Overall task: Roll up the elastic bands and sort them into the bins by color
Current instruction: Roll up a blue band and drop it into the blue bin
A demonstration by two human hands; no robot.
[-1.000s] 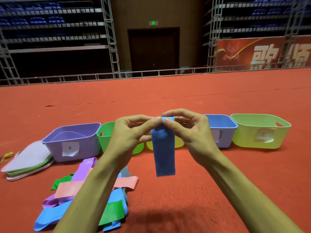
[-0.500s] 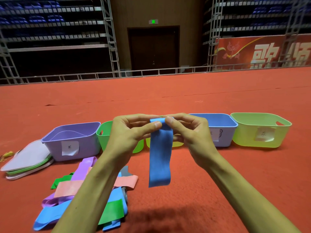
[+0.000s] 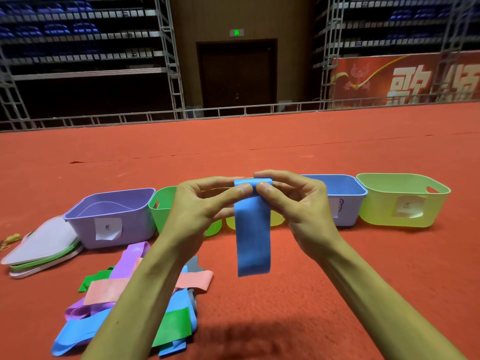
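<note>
While the blue band (image 3: 252,229) hangs above the carpet (image 3: 311,294), the left hand (image 3: 197,206) and the right hand (image 3: 298,203) pinch its rolled top edge between thumb and curled fingers, with the blue bin (image 3: 349,206) at 2 o'clock of it and the loose pile (image 3: 124,307) at 7 o'clock.

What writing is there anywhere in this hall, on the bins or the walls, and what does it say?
"歌", in big pale characters on the red banner; the next character is cut off at the picture's edge.
Green sign above the door: too small to read.
Paper labels on the purple bin, blue bin and yellow-green bin: handwritten, too blurred to read.
</note>
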